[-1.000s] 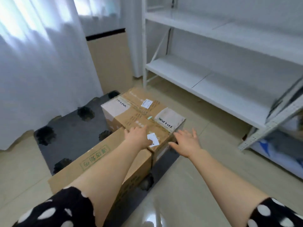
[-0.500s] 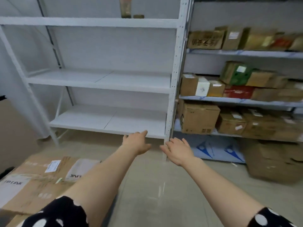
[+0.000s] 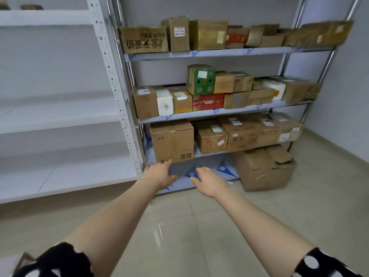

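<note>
Both arms reach forward over the tiled floor towards a metal rack (image 3: 223,112) packed with cardboard boxes. My left hand (image 3: 159,174) hangs empty with relaxed fingers just below a large brown box (image 3: 172,140) that stands on the lower shelf; whether it touches the box I cannot tell. My right hand (image 3: 208,181) is also empty, fingers loosely spread, in front of the rack's bottom level with its blue-patterned sheet (image 3: 211,169).
A white shelf unit (image 3: 60,116) with bare boards stands to the left of the rack. A crumpled brown box (image 3: 263,166) sits on the floor at the rack's right foot. Grey walls close the right side; glossy floor tiles (image 3: 189,236) lie in front.
The view has swung right, from the boxes on the black pallet past the white shelves to the stocked rack. Both hands left the pallet box and stay empty, stretched forward.
</note>
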